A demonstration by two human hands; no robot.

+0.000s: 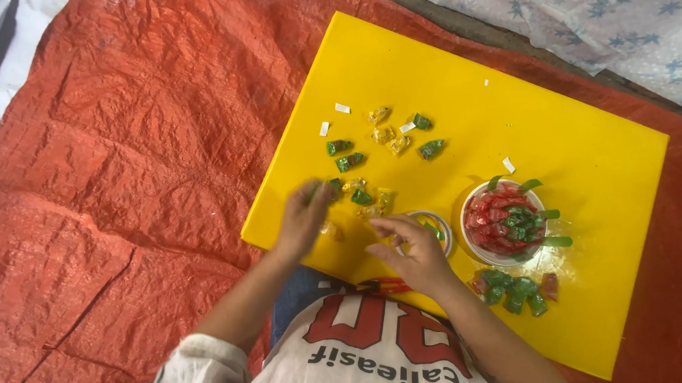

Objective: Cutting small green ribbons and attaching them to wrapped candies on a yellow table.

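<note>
Wrapped candies (pixel 360 194), light, crinkly and slippery, lie scattered on the yellow board (pixel 474 81) at ten o'clock from the white bowl (pixel 476 193); left hand (pixel 304 219) and right hand (pixel 412 251), apart with fingers loose, should pinch each mid-wrapper.

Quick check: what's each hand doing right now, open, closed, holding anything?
Left hand: blurred over the wrapped candies; grip cannot be told.
Right hand: fingers curled beside the small bowl; holding anything cannot be told.
</note>
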